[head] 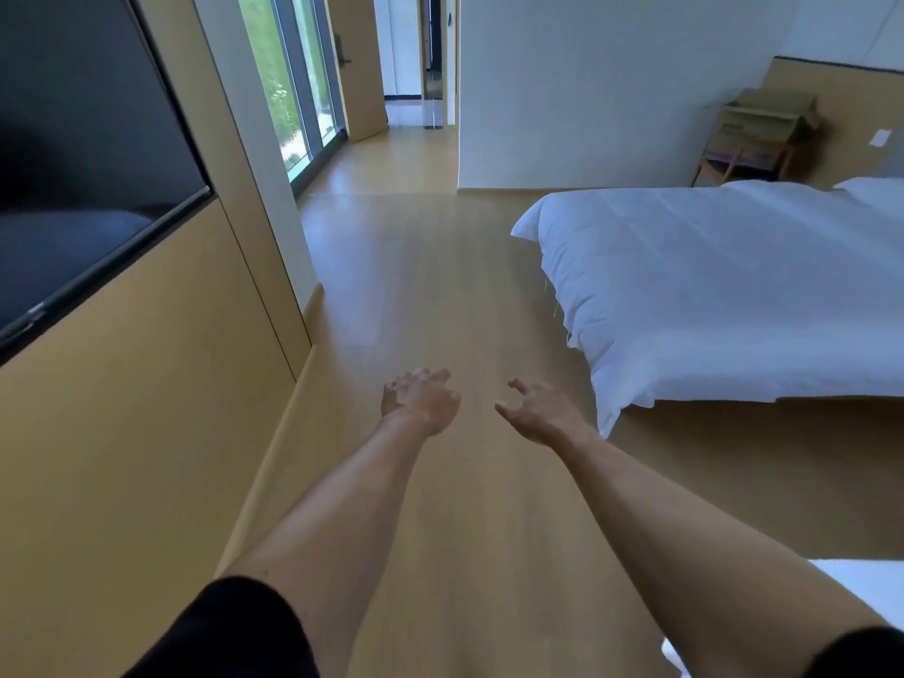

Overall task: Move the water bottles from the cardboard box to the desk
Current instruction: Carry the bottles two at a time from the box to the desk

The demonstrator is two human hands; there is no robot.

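Brown cardboard box (763, 122), flaps up, sits far off; left hand (420, 401) and right hand (538, 413) hold nothing, loosely curled.

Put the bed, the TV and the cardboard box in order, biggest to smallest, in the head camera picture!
1. Bed and TV: both fill about as much picture and run off its edges, so no ranking.
2. Cardboard box: looks smallest, but it is farthest away.

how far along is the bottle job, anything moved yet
Done: nothing that shows; no bottle and no desk are in view. In hand: nothing. The left hand and right hand are both held out over the floor, fingers loosely curled, holding nothing. Left: a cardboard box sits on a stand in the far corner beyond the bed; what it holds cannot be seen, so the carrying looks still ahead.
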